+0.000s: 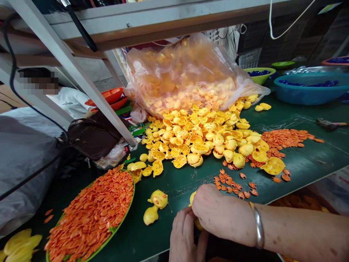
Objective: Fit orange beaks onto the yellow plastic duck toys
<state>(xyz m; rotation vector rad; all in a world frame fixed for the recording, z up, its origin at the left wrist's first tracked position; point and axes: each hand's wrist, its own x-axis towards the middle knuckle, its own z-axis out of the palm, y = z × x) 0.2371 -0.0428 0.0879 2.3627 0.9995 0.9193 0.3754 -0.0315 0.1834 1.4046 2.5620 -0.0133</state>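
My left hand (185, 231) and my right hand (219, 214), with a silver bangle at its wrist, meet at the table's near edge. Their fingers are closed around a yellow plastic duck part (192, 198). Most of that part is covered by the fingers. Left of my hands lies a yellow toy duck (156, 203), a head and a rounded body joined. Several small orange plastic pieces (227, 182) are scattered just beyond my right hand. Further back rises a big pile of yellow plastic shell halves (196, 136).
A green-rimmed tray (125, 209) heaped with orange pieces stands at left. Behind the pile, a clear plastic bag (180, 72) spills yellow shells. A blue basin (313, 92) sits at back right. A slanting shelf post (81, 80) rises at left; a person (69, 100) is beyond it.
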